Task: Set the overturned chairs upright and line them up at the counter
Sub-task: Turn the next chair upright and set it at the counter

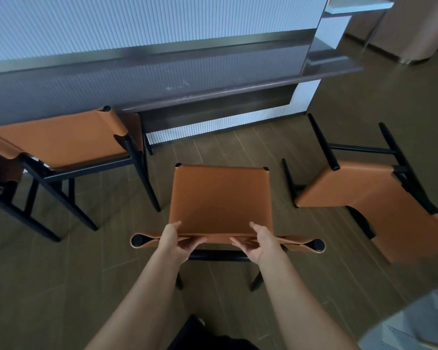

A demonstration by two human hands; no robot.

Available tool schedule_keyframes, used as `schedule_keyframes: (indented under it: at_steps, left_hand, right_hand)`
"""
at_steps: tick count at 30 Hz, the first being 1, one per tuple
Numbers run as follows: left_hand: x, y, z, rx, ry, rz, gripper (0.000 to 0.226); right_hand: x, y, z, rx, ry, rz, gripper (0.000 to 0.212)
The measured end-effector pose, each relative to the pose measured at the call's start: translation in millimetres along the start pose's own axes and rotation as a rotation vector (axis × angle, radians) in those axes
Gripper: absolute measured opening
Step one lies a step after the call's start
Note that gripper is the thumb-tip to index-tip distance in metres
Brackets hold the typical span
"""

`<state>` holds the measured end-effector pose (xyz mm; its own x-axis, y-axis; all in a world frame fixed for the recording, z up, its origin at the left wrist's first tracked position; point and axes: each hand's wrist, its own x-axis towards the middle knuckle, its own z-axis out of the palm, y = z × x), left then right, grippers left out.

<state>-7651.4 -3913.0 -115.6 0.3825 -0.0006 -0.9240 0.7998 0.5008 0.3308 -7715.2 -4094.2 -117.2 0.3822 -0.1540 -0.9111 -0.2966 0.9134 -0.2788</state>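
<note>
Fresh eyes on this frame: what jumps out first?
The left hand and right hand grip the backrest top of the upright middle chair, dead centre. To its right an overturned chair lies on its side, legs toward the ribbed counter. A left chair stands upright at the counter.

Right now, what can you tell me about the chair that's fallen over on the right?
The fallen chair has a tan-orange seat and back that look like leather, on a thin black frame. It lies tipped over on the wooden floor, its legs sticking out toward the counter. Only the floor seems to touch it. The left hand and right hand hold the middle chair, not this one.
</note>
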Motion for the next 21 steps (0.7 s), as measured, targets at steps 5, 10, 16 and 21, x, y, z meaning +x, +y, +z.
schedule_keyframes:
  at_steps: [5,10,16,21]
  left_hand:
    - [-2.1,23.2,16.5,-0.030,-0.047,-0.018,0.040]
    - [2.5,55.1,45.4,-0.032,-0.121,-0.009,0.040]
    - [0.8,96.9,86.7,-0.035,-0.181,-0.051,0.040]
    - [2.3,128.7,116.7,-0.023,-0.218,-0.053,0.038]
  right_hand:
    - [6.3,-12.6,21.2,-0.076,-0.021,-0.079,0.009]
    - [7.7,-41.3,52.1,-0.174,-0.014,-0.155,0.016]
    - [13.5,-75.9,97.3,-0.222,0.021,-0.238,0.026]
    - [19.0,-103.4,131.7,-0.257,0.037,-0.286,0.027]
